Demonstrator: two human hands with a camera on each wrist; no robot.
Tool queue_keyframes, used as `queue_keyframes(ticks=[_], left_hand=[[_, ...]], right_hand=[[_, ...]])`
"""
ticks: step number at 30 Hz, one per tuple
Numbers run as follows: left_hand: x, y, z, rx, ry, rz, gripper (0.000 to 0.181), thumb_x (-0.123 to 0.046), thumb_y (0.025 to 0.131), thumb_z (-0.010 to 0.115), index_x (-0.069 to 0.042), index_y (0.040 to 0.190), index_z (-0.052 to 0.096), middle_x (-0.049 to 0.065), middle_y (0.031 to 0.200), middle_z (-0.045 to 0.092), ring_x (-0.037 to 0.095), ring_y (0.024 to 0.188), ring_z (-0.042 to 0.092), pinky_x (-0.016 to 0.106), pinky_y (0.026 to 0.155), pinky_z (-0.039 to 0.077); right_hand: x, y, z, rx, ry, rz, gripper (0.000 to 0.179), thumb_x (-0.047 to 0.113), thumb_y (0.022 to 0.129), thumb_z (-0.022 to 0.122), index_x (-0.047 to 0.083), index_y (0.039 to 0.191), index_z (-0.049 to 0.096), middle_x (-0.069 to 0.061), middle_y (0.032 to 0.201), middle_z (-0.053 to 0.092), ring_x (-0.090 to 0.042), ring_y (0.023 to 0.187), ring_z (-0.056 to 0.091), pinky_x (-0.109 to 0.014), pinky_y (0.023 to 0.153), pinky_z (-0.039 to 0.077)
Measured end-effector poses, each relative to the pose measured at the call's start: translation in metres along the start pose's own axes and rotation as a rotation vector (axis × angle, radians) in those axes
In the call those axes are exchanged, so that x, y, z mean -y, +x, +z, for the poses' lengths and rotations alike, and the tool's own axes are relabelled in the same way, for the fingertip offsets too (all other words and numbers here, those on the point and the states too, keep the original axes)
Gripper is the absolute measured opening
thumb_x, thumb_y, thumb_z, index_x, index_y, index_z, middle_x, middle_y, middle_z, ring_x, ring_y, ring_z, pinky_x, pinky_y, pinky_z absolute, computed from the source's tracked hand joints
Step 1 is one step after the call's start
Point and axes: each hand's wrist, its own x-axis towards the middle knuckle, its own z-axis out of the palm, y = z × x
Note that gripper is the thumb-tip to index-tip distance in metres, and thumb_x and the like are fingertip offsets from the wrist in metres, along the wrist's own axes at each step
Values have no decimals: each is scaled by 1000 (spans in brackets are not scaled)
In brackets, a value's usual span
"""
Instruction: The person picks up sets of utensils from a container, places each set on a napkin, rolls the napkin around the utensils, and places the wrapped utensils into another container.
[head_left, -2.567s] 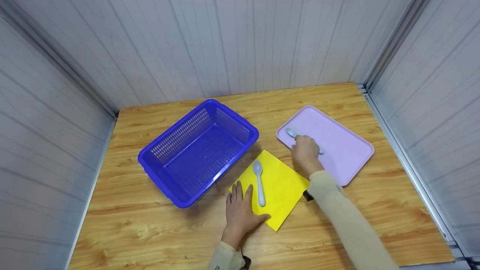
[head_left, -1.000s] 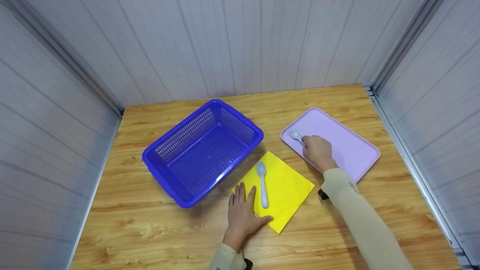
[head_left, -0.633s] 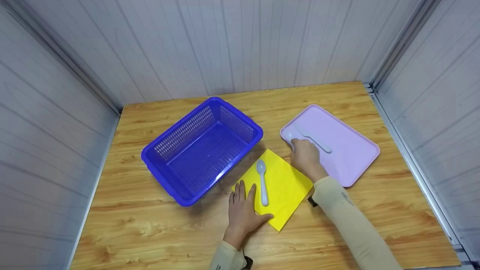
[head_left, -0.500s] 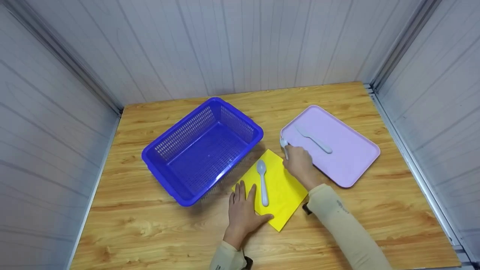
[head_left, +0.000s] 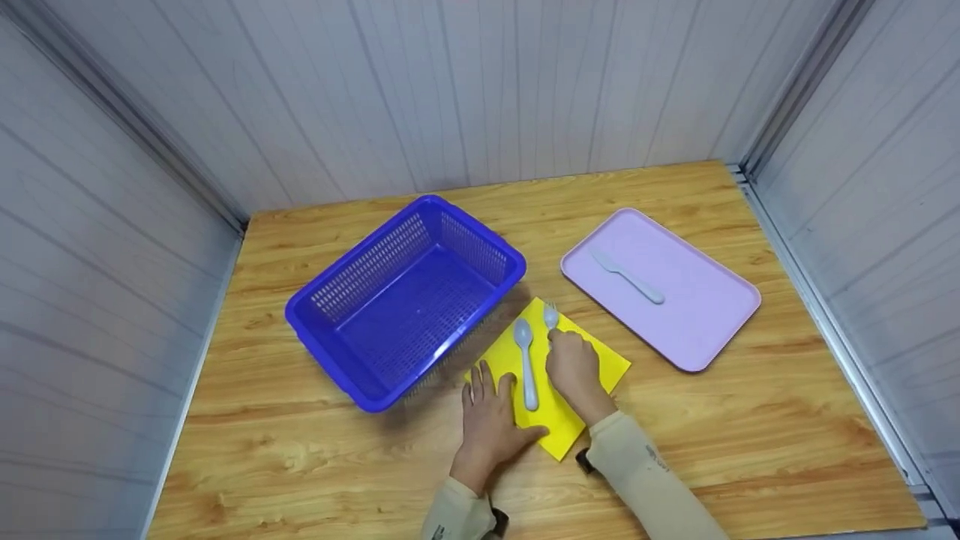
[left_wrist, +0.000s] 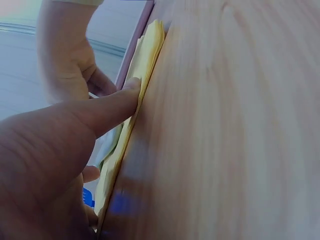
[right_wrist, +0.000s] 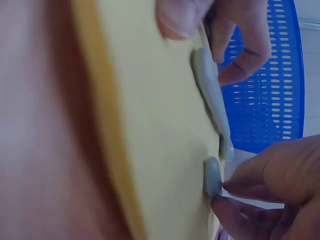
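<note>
A yellow square of many thin layers, like a folded napkin [head_left: 559, 421], lies on the table. My left hand [head_left: 491, 424] rests with spread fingers on its left and near edges; the left wrist view shows the thumb against the layered edge of the napkin [left_wrist: 145, 60]. On the napkin lies a grey plastic spoon [head_left: 526, 364], bowl pointing away from me. To its right, my right hand [head_left: 574, 369] pinches a matching fork [head_left: 551, 316] between thumb and fingers. In the right wrist view the handle end of the fork [right_wrist: 212, 176] lies close above or on the napkin.
A blue perforated basket [head_left: 450, 341] stands to the left and behind the napkin. On the right is a pink-lilac tray [head_left: 694, 315] bearing a grey plastic knife [head_left: 636, 285]. Panelled walls [head_left: 480, 90] enclose the wooden table [head_left: 300, 465] at the back and sides.
My right hand has lifted the fork from the tray and carried it left and towards me onto the napkin, beside the spoon. The knife stays on the tray; my left hand has hardly moved.
</note>
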Motion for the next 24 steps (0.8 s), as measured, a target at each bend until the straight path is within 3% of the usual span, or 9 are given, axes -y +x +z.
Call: queue_keyframes(ticks=[5, 10, 13, 19, 22, 24], left_hand=[[1, 0, 0, 10, 11, -4, 104, -75, 68, 67, -9, 142, 40, 33, 154, 12, 46, 143, 9, 59, 112, 15], [-1, 1, 0, 1, 12, 2, 104, -76, 67, 68, -8, 141, 41, 33, 154, 15, 46, 142, 12, 59, 111, 16], [-1, 0, 1, -1, 16, 2, 103, -76, 66, 68, -9, 140, 42, 33, 153, 16, 46, 142, 13, 59, 111, 17], [-2, 0, 1, 16, 1, -15, 103, -75, 67, 68, -5, 138, 42, 32, 154, 12, 45, 143, 9, 59, 112, 14], [-2, 0, 0, 3, -11, -10, 99, -74, 67, 69, -3, 131, 44, 34, 154, 13, 47, 142, 10, 60, 111, 14], [-3, 0, 0, -6, -13, -1, 95, -74, 67, 69, -3, 127, 45, 35, 153, 13, 47, 142, 10, 60, 111, 15]], right_hand=[[1, -2, 4, 0, -6, 5, 28, 18, 86, 75, -2, 102, 66, -13, 80, 62, -31, 70, 64, -42, 58, 53], [-2, 1, -3, -7, 42, 26, 17, 4, 82, 69, -1, 97, 63, -15, 75, 62, -33, 67, 63, -44, 56, 51], [-4, 0, -8, -3, 74, 44, 25, 1, 79, 66, 0, 104, 64, -13, 75, 63, -30, 65, 61, -43, 55, 50], [-3, -10, -5, 92, 250, 129, 35, 4, 80, 67, 5, 116, 66, 0, 61, 54, -14, 48, 51, -28, 44, 43], [-1, -15, -1, 81, 298, 125, 34, 4, 81, 68, 5, 115, 69, 0, 68, 58, -13, 54, 54, -28, 48, 45], [-1, -18, 2, 52, 272, 103, 32, 5, 82, 69, 4, 114, 69, -3, 77, 62, -17, 63, 58, -32, 54, 49]])
